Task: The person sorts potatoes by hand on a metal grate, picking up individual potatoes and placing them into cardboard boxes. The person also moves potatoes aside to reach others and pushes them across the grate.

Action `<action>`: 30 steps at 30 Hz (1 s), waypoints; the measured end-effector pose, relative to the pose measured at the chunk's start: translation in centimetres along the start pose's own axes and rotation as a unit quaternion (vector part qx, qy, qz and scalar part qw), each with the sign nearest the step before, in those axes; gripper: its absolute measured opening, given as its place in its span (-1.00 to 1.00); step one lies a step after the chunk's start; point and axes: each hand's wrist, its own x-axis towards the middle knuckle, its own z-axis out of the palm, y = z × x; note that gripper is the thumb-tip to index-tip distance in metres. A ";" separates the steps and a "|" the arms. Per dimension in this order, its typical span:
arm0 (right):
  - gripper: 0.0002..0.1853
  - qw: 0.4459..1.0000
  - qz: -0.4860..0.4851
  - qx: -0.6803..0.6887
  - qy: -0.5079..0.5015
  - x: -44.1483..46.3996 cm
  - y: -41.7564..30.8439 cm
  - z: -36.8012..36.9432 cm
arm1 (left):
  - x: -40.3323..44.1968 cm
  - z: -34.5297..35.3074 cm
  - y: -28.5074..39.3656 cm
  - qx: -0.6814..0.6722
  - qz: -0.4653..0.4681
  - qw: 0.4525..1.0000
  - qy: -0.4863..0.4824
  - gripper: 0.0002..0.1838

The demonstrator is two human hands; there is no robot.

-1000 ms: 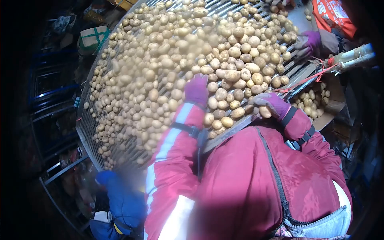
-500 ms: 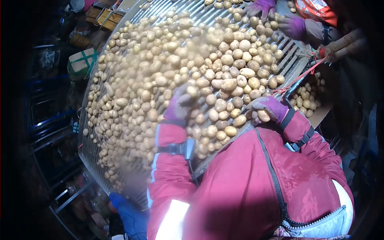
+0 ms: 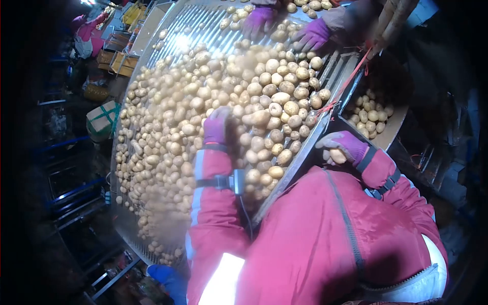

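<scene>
- Potatoes (image 3: 292,108), round and yellow-brown, lie heaped on the grey slatted metal counter (image 3: 201,23).
- Left hand (image 3: 216,128), purple-gloved, is among them; I cannot tell its grip.
- Right hand (image 3: 349,144), purple-gloved, curls round one brown potato (image 3: 337,155) by the near edge.
- Pick gently so none roll off.
- Some look big, some small.

Bare slats (image 3: 203,25) beyond potatoes (image 3: 198,101); red string (image 3: 356,72), co-worker's hand (image 3: 312,35) obstruct right corner.

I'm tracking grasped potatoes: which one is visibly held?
The potato in your right hand; the other potatoes in view lie on the rack or in the box.
</scene>
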 end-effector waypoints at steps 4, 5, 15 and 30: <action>-0.57 0.995 -0.072 -0.067 0.028 -2.3 1.8 -1.4 | 2.1 2.5 -3.3 -0.023 -0.191 0.981 -0.018 -0.64; -0.58 0.996 -0.064 -0.047 0.032 -2.6 1.9 -1.5 | 2.7 3.1 -2.9 0.056 -0.216 0.973 -0.060 -0.62; -0.60 1.000 -0.011 -0.001 0.024 -0.4 1.2 -0.8 | 8.3 1.1 -2.0 0.037 -0.256 0.929 -0.264 -0.23; -0.66 0.999 -0.005 0.001 -0.034 2.1 -0.7 -0.8 | 3.0 4.1 -2.2 0.207 -0.216 0.941 -0.159 -0.45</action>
